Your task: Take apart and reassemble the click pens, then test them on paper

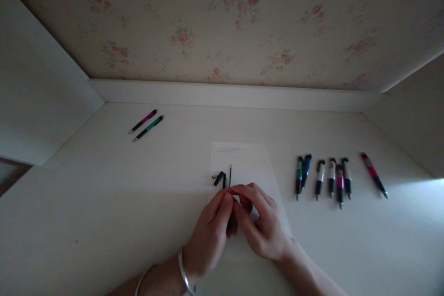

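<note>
My left hand (213, 224) and my right hand (262, 222) meet over a sheet of lined paper (249, 157), fingertips pinched together. What they pinch is too small and too covered to make out. Just beyond the fingertips, small black pen parts (218, 178) lie on the paper. Beside them a thin dark refill (231, 173) points away from me, its near end close to my fingers. A few lines of faint writing show at the top of the sheet.
Two pens, one magenta (143, 121) and one teal (148, 128), lie at the back left. Several pens (320, 179) are grouped at the right, with a red and black pen (373, 175) farther right. A white ledge (236, 96) and side panels border the white desk (138, 194).
</note>
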`<state>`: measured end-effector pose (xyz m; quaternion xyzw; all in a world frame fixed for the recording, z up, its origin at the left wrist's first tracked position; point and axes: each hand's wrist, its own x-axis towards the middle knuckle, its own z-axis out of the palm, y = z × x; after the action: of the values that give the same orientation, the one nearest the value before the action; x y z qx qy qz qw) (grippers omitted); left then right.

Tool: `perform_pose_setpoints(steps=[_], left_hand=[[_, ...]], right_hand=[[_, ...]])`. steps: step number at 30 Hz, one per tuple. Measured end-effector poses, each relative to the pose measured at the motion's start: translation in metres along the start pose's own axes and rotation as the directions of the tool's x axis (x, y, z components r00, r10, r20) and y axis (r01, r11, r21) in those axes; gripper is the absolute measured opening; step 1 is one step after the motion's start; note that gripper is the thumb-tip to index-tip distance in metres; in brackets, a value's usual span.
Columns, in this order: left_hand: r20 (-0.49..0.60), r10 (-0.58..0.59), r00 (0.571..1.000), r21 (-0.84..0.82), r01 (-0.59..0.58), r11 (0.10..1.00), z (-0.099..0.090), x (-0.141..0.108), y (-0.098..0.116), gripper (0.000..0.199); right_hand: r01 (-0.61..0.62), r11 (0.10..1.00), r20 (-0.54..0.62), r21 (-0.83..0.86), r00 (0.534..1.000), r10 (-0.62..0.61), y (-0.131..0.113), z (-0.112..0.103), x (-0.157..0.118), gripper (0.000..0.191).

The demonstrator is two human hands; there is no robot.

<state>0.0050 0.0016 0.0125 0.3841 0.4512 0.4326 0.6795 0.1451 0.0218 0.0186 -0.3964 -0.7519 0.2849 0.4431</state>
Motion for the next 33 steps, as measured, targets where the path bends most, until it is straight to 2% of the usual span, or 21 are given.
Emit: perform_pose_setpoints(steps=[4, 8, 10, 12, 13, 15, 18, 21, 23, 25, 31, 33], left_hand=[[-0.029, -0.046, 0.999, 0.0, 0.046, 0.999, 0.0, -0.001, 0.0, 0.044], [-0.056, -0.001, 0.998, 0.025, 0.003, 1.0, -0.003, -0.002, -0.006, 0.047], [-0.044, 0.003, 0.999, 0.027, -0.002, 1.0, -0.005, 0.0, -0.009, 0.048], [-0.033, -0.013, 0.999, -0.031, 0.012, 0.999, -0.006, 0.002, -0.011, 0.049], [-0.032, -0.024, 0.999, -0.079, 0.022, 0.997, -0.006, 0.003, -0.011, 0.051], [-0.045, -0.046, 0.998, -0.179, 0.037, 0.983, -0.006, 0.005, -0.011, 0.057], [-0.071, -0.067, 0.995, -0.271, 0.046, 0.961, -0.004, 0.006, -0.009, 0.06], [-0.061, -0.052, 0.997, -0.29, 0.032, 0.957, -0.003, 0.004, -0.006, 0.053], [-0.048, -0.043, 0.998, -0.284, 0.027, 0.958, -0.003, 0.003, -0.005, 0.049], [-0.038, -0.038, 0.999, -0.276, 0.026, 0.961, -0.004, 0.004, -0.005, 0.047], [-0.031, -0.035, 0.999, -0.23, 0.027, 0.973, -0.004, 0.005, -0.006, 0.045], [-0.037, -0.028, 0.999, -0.186, 0.021, 0.982, -0.005, 0.005, -0.006, 0.043]], right_hand=[[-0.111, 0.993, 0.054, 0.045, 0.993, 0.108, 0.001, 0.0, 0.003, 0.031], [-0.183, 0.976, 0.14, 0.114, 0.976, 0.167, -0.001, -0.001, 0.006, 0.028], [-0.271, 0.951, 0.119, 0.148, 0.96, 0.255, 0.002, 0.001, 0.005, 0.026], [-0.388, 0.888, 0.065, 0.247, 0.921, 0.385, 0.007, 0.003, 0.003, 0.023], [-0.44, 0.832, 0.038, 0.338, 0.89, 0.455, 0.011, 0.005, 0.003, 0.022], [-0.482, 0.666, 0.007, 0.57, 0.813, 0.583, 0.018, 0.007, 0.005, 0.02], [-0.403, 0.343, 0.033, 0.848, 0.687, 0.726, 0.027, 0.004, 0.013, 0.016], [-0.315, 0.095, 0.106, 0.944, 0.564, 0.819, 0.03, -0.004, 0.022, 0.006], [-0.278, 0.015, 0.138, 0.96, 0.52, 0.843, 0.03, -0.007, 0.024, 0.004], [-0.272, 0.002, 0.146, 0.962, 0.523, 0.84, 0.029, -0.007, 0.024, 0.005], [-0.378, 0.141, 0.151, 0.915, 0.646, 0.748, 0.024, 0.0, 0.018, 0.018], [-0.424, 0.156, 0.189, 0.892, 0.665, 0.723, 0.022, 0.001, 0.017, 0.021]])
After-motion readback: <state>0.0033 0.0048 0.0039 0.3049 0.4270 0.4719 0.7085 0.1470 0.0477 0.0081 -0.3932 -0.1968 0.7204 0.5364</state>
